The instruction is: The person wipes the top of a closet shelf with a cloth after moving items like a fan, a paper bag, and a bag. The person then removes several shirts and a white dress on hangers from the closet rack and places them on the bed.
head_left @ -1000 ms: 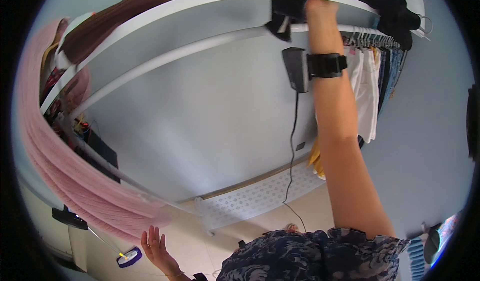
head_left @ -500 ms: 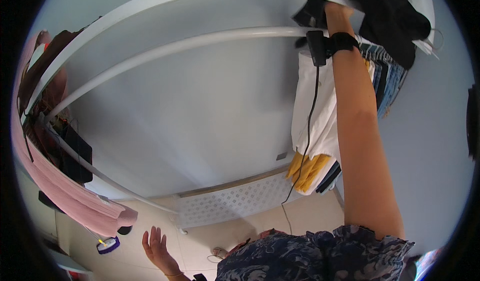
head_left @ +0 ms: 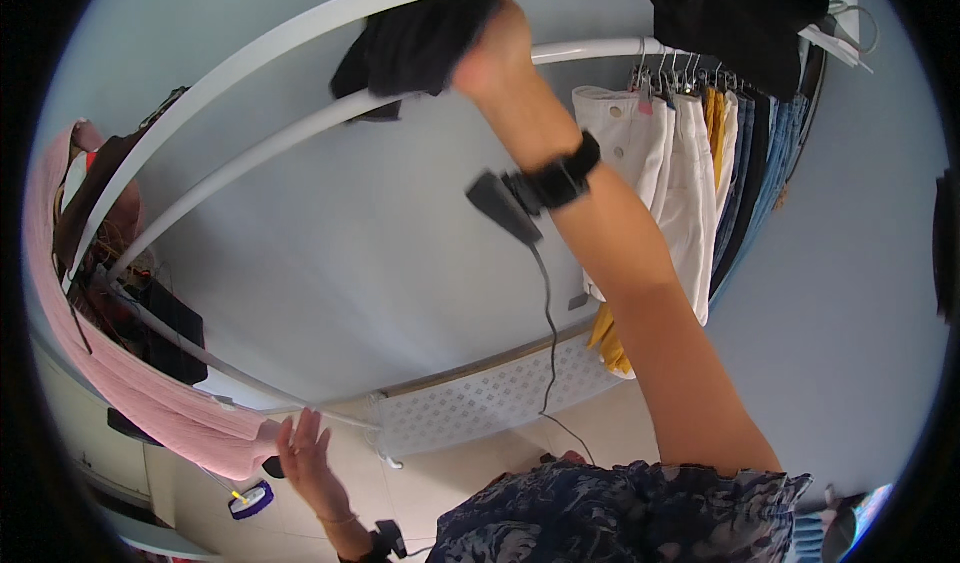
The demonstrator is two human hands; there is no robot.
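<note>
My right arm reaches up to the white rack, where my right hand [head_left: 497, 48] grips a dark, folded-looking black garment [head_left: 415, 43]. Its fingers are partly hidden by the cloth and the upper bar. The garment hangs between the curved upper bar [head_left: 300, 38] and the lower white rail [head_left: 250, 151], slightly blurred. Low on the left, my left hand [head_left: 310, 463] is raised with fingers spread and nothing in it. It is beside the end of a long pink garment [head_left: 190, 418], and I cannot tell whether they touch.
White trousers [head_left: 625, 143] and several blue jeans [head_left: 775, 163] hang from metal hangers at the right. More black cloth [head_left: 740, 13] lies over the top right. A black bag-like item [head_left: 170, 333] hangs at the left. Below are a patterned white panel [head_left: 480, 408] and a purple mop head [head_left: 250, 501].
My right hand has moved left along the rack with the black garment, uncovering the hung trousers at the right. My left hand has risen slightly, closer to the pink garment.
</note>
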